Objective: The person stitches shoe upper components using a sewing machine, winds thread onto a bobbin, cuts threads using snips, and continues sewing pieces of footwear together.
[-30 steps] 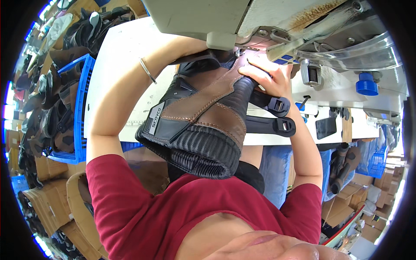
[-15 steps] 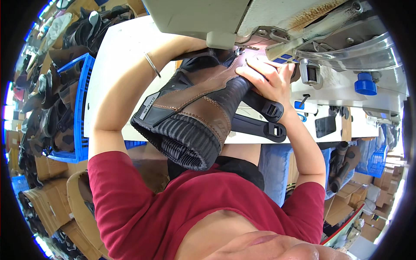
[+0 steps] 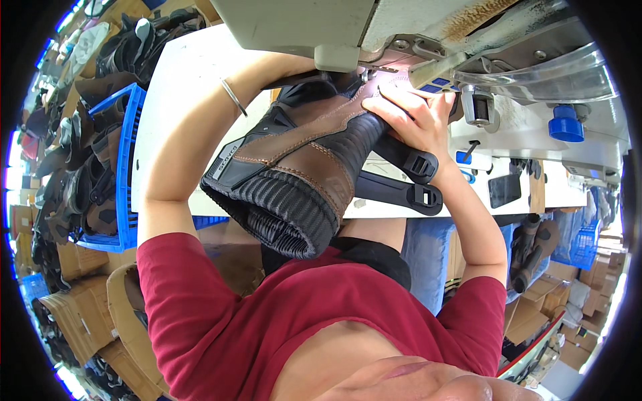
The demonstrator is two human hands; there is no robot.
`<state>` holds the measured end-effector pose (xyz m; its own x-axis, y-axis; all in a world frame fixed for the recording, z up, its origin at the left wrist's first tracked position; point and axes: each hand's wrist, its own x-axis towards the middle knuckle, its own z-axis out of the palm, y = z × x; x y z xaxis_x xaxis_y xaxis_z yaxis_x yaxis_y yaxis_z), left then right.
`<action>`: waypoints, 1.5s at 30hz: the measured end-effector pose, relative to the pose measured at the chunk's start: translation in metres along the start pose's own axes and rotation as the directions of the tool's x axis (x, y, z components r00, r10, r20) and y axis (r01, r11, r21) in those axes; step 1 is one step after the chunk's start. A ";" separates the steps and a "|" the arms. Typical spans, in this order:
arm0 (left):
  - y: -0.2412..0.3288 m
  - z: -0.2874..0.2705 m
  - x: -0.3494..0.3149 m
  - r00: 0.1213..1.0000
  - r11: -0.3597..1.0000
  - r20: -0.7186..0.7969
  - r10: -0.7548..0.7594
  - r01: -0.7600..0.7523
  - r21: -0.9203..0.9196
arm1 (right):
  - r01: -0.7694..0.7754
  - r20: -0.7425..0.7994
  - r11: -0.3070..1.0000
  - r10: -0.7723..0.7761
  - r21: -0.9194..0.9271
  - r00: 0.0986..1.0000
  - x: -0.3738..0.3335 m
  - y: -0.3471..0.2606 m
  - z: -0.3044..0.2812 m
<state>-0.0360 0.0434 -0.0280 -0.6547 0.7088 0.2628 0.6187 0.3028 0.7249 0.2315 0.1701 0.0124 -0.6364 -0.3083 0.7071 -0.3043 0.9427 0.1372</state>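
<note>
A brown and black boot upper point(image 3: 287, 150) lies tilted under the sewing machine head point(image 3: 294, 27), its ribbed black cuff toward me. Its far end reaches the lit spot beneath the machine. My right hand point(image 3: 416, 123) presses on the upper's right side near that spot, fingers bent over the material and thumb side low. Two black straps with plastic buckles point(image 3: 422, 167) hang from the upper beside my right wrist. My left forearm point(image 3: 194, 140), with a bracelet, curves round the upper's left side; the machine head hides my left hand.
A blue crate point(image 3: 124, 167) of boot uppers stands left of the white table point(image 3: 174, 73). A dark phone point(image 3: 503, 190) and a blue-handled tool point(image 3: 466, 155) lie on the right. A clear shield point(image 3: 548, 83) and blue knob point(image 3: 566, 123) jut out nearby. Cardboard boxes point(image 3: 80, 311) stand below left.
The upper has shifted slightly, its cuff a little farther from me. The lower strap has swung a bit, and my right hand stays pressed on the material.
</note>
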 end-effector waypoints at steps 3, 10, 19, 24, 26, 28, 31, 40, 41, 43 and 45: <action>-0.001 -0.001 -0.001 1.000 1.000 -0.003 -0.006 0.006 -0.002 | 0.054 -0.048 0.999 -0.054 -0.004 0.997 0.004 0.003 0.001; 0.012 0.008 -0.020 1.000 1.000 0.015 -0.009 0.009 -0.002 | 0.105 0.054 0.981 -0.115 0.163 0.992 -0.001 0.030 0.001; 0.019 0.010 -0.035 1.000 1.000 0.018 -0.005 0.005 -0.011 | -0.025 0.259 0.942 -0.066 0.335 0.964 0.015 0.039 -0.009; 0.021 0.012 -0.039 1.000 1.000 0.019 0.008 -0.007 -0.022 | -0.072 0.223 0.815 -0.070 0.575 0.972 0.009 0.048 -0.003; 0.017 0.011 -0.037 1.000 1.000 0.008 -0.002 0.002 -0.023 | -0.423 0.409 0.646 0.183 0.636 0.894 0.024 0.029 -0.015; 0.016 0.011 -0.036 1.000 1.000 0.002 -0.006 0.006 -0.026 | -0.708 0.602 0.375 0.373 0.598 0.706 0.025 0.025 -0.015; 0.018 0.014 -0.037 1.000 1.000 -0.001 -0.009 0.009 -0.030 | -0.375 0.357 0.622 0.160 0.688 0.920 0.000 0.039 -0.002; 0.019 0.017 -0.032 0.999 0.999 -0.028 -0.033 0.032 -0.036 | 0.021 0.187 0.837 -0.146 0.546 0.971 0.024 0.040 -0.017; 0.021 0.019 -0.034 0.999 0.999 -0.028 -0.036 0.035 -0.035 | 0.020 0.186 0.836 -0.145 0.548 0.972 0.021 0.039 -0.015; 0.020 0.019 -0.034 0.999 0.999 -0.028 -0.040 0.039 -0.035 | -0.554 0.523 0.581 0.242 0.596 0.817 0.012 0.039 -0.010; 0.022 0.021 -0.032 0.999 0.998 -0.031 -0.042 0.041 -0.037 | -0.380 0.445 0.731 0.117 0.567 0.888 0.013 0.045 -0.012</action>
<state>0.0075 0.0411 -0.0338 -0.6933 0.6753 0.2515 0.5750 0.3081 0.7579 0.2183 0.2096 0.0364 -0.9159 -0.2201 0.3356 -0.3821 0.7340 -0.5615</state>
